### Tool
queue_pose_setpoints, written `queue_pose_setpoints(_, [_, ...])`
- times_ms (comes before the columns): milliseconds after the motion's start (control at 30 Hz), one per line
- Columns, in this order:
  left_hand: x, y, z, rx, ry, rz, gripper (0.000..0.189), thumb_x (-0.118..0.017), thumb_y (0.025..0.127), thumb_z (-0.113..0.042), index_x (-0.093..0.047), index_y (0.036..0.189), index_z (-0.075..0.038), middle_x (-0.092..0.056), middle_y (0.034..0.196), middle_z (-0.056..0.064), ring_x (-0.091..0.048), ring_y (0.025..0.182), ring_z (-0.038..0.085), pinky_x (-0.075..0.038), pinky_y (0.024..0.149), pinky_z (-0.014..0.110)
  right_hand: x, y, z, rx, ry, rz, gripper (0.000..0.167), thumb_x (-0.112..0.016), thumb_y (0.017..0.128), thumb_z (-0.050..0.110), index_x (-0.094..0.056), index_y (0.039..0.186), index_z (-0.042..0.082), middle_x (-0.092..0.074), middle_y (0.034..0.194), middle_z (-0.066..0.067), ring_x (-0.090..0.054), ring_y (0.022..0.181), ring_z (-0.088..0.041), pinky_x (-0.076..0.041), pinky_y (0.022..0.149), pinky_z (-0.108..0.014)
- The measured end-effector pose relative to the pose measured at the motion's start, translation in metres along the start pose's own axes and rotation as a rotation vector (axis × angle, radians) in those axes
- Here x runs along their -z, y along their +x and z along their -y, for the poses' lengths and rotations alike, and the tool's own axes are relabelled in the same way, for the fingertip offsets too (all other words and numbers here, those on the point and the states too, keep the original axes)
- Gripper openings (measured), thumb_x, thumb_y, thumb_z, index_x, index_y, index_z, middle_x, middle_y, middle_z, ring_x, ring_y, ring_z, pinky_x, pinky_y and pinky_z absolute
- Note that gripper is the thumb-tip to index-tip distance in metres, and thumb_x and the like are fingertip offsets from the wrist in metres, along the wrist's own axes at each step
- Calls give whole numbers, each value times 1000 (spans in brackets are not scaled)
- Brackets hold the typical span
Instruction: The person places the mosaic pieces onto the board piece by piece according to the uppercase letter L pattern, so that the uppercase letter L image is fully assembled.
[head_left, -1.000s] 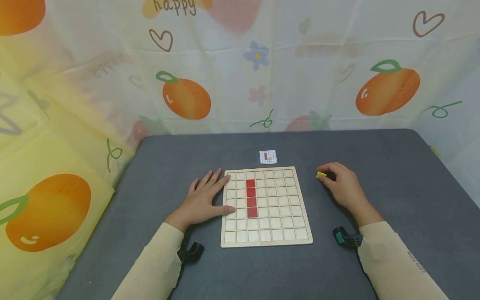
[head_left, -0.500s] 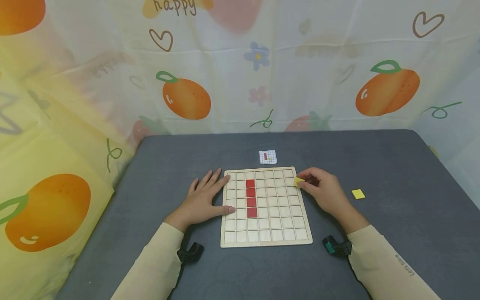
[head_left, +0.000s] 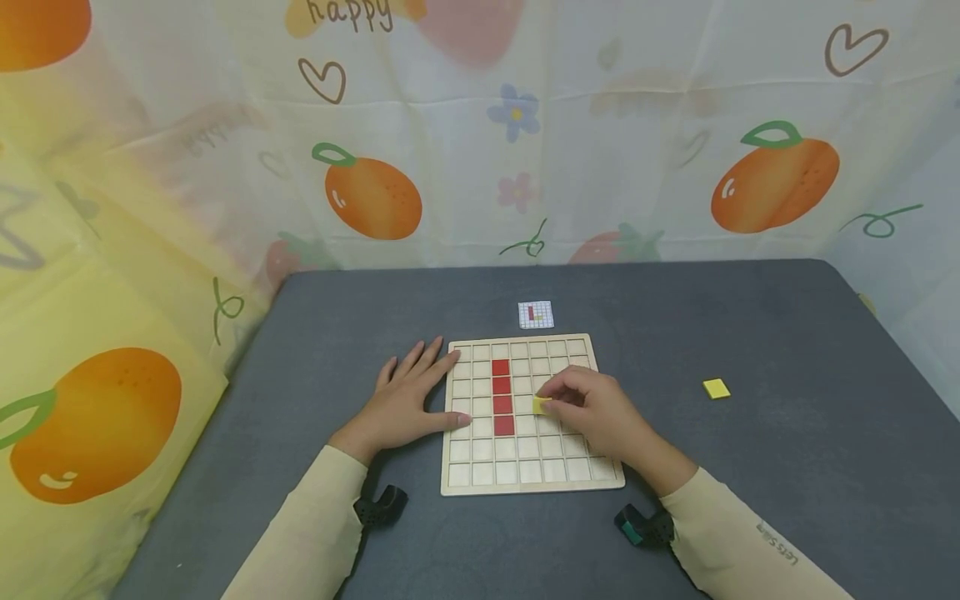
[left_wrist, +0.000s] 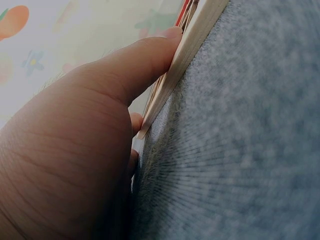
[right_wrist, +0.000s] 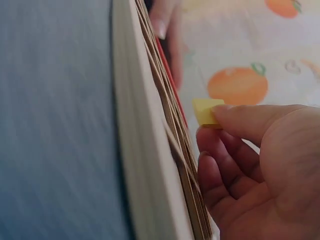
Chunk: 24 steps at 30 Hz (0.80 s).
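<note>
A wooden grid board point(head_left: 506, 472) lies on the dark grey table. Red square tiles point(head_left: 502, 404) form a vertical line in one of its columns. My left hand point(head_left: 408, 400) rests flat at the board's left edge, fingers spread, its thumb on the frame and cells, as the left wrist view also shows. Over the middle of the board, my right hand point(head_left: 596, 408) pinches a yellow square tile point(head_left: 540, 406) between thumb and fingers, right of the red line. In the right wrist view the yellow tile point(right_wrist: 206, 112) is tilted; whether it touches the board I cannot tell.
Another yellow tile point(head_left: 716, 388) lies on the table right of the board. Behind the board is a small printed pattern card point(head_left: 536, 314) with a red bar and a yellow patch. A patterned curtain point(head_left: 600, 150) hangs beyond the table's back edge.
My right hand has carried the pinched yellow tile leftward from the table right of the board to over its middle. The other yellow tile came into sight. My left hand stayed put.
</note>
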<state>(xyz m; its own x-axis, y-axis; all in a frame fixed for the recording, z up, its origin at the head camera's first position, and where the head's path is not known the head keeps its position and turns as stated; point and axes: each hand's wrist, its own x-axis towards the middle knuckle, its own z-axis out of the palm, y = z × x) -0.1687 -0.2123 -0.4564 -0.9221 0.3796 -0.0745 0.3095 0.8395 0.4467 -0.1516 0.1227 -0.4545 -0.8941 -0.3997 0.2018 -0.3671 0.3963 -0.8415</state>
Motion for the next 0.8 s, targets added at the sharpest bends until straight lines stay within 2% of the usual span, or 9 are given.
queue_pose_setpoints(133, [0,0,0,1,-1,-2,111,-73,88,-79,-30,175,-25,-11,181,5,-1,166,33,3,124,68,-9,-1,6,35,-8,40,12,-82,99,6,-83,106,15,-72,103,9,-68,92,-12,-58,83,-34])
queue_pose_setpoints(500, [0,0,-1,10,5,0,111,-73,88,-79,-31,175,-25,-12,181,5,-2,166,34,3,125,68,-17,-6,12,30,-77,94,13,-80,100,5,-83,104,16,-74,106,10,-68,95,-9,-58,87,-35])
queue_pose_setpoints(667, [-1,0,0,6,2,-4,111,-73,87,-79,-31,175,-25,-12,181,6,-2,166,34,3,124,68,-16,-7,12,53,-91,91,11,-81,100,5,-85,105,13,-67,105,11,-64,95,-11,-56,86,-35])
queue_pose_setpoints(800, [-2,0,1,0,3,-7,111,-72,88,-80,-31,175,-24,-12,181,6,-2,166,34,3,124,68,-16,-7,10,67,-117,125,12,-81,99,6,-86,110,9,-61,108,9,-61,95,-12,-55,83,-33])
